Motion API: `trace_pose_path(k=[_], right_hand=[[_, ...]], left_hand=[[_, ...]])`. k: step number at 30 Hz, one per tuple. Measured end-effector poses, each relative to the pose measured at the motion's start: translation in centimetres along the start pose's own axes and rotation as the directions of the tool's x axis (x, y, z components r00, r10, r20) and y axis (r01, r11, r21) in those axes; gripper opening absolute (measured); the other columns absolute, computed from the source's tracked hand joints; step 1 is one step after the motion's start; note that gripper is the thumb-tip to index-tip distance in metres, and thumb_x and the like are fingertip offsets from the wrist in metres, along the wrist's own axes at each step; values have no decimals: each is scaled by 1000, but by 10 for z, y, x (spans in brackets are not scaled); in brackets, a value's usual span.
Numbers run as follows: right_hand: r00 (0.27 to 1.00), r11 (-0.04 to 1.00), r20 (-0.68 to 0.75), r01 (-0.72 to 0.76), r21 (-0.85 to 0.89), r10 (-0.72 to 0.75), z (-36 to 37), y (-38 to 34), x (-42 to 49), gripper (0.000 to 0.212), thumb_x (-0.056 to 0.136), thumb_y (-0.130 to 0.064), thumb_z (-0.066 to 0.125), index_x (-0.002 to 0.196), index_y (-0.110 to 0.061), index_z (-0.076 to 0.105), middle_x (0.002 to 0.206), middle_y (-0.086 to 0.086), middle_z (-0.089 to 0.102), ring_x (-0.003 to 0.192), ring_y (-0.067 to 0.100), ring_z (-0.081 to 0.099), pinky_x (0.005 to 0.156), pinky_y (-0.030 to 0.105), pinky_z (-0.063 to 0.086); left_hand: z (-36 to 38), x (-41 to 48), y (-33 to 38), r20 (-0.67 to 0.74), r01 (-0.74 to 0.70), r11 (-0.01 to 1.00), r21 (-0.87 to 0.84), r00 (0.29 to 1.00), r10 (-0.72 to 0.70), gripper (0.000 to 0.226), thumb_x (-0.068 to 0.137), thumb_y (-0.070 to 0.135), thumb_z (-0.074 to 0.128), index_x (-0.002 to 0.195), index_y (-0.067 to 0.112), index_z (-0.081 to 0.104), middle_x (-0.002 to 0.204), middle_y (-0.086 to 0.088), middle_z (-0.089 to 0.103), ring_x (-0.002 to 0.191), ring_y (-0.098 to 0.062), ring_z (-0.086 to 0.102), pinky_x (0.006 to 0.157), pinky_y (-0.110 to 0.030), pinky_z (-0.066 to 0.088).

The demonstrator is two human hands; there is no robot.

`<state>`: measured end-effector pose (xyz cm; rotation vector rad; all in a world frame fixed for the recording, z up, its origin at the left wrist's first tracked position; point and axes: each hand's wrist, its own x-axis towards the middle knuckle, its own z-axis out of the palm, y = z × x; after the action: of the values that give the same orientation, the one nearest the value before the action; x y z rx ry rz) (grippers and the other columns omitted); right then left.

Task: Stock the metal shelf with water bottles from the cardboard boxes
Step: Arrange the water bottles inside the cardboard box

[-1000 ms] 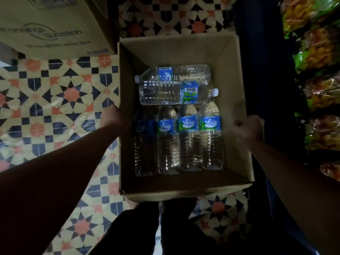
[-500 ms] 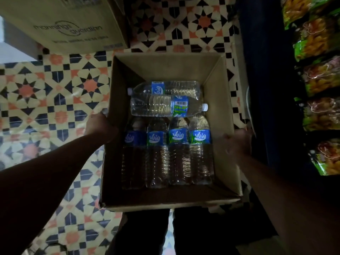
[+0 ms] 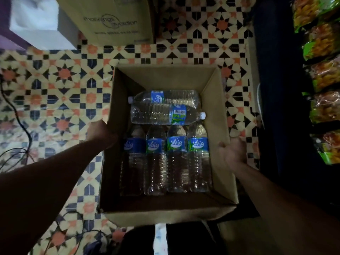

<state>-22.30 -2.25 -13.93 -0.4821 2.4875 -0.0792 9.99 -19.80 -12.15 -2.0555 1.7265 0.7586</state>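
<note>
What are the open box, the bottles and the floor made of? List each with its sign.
The open box: matte brown cardboard, by its folded flaps. The bottles: apparently clear glossy plastic, ribbed and see-through, with printed labels. The floor: likely patterned tile; finish unclear.

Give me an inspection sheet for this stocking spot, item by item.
Surface: patterned tile floor.
Job's things: open cardboard box holding six water bottles, four side by side and two crosswise beyond them.
Clutter: printed carton and white block on the far side.
Grips: left hand holds the box's left wall; right hand grips its right rim.
Cables: black cables on the floor, left.
Surroundings: snack packets on the right; metal shelf not clearly seen.
</note>
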Motion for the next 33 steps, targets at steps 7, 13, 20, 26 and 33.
trace_pose_path(k=[7, 13, 20, 26, 33], right_hand=[[1000, 1000, -8, 14, 0, -14, 47, 1, -47, 40, 91, -24, 65, 116, 7, 60, 118, 23, 62, 112, 36, 60, 78, 34, 45], [1000, 1000, -9, 20, 9, -20, 90, 3, -70, 44, 92, -19, 65, 124, 9, 55, 127, 26, 59, 119, 38, 57, 89, 40, 48], [1000, 1000, 1, 30, -9, -30, 128, 12, -83, 40, 92, -23, 65, 116, 9, 58, 122, 26, 61, 114, 38, 59, 83, 39, 49], [1000, 999, -1, 28, 38, -28, 145, 22, -85, 36, 98, -20, 57, 120, 8, 56, 122, 24, 61, 113, 35, 59, 73, 26, 34], [998, 998, 8, 62, -1, -62, 151, 25, -76, 38, 99, -24, 56, 116, 10, 58, 117, 27, 62, 110, 36, 61, 72, 29, 37]], left_hand=[[19, 0, -64, 12, -55, 998, 31, 998, 55, 24, 83, 14, 72, 83, -8, 62, 84, -19, 62, 75, -32, 60, 62, -36, 51], [35, 7, -106, 24, -66, 997, -34, 997, 67, 19, 87, 9, 68, 93, -8, 61, 89, -19, 60, 76, -26, 56, 65, -32, 50], [62, 14, -134, 1, -29, 998, -49, 1000, 29, 23, 89, 9, 67, 99, -10, 59, 91, -20, 58, 77, -25, 55, 56, -29, 46], [83, 18, -144, -18, 6, 996, -94, 1000, -8, 27, 85, 7, 70, 104, -9, 60, 96, -18, 62, 87, -30, 64, 67, -34, 53], [102, 17, -144, -45, 15, 996, -89, 999, -19, 21, 89, 6, 64, 99, -13, 61, 93, -22, 63, 77, -28, 57, 65, -33, 48]])
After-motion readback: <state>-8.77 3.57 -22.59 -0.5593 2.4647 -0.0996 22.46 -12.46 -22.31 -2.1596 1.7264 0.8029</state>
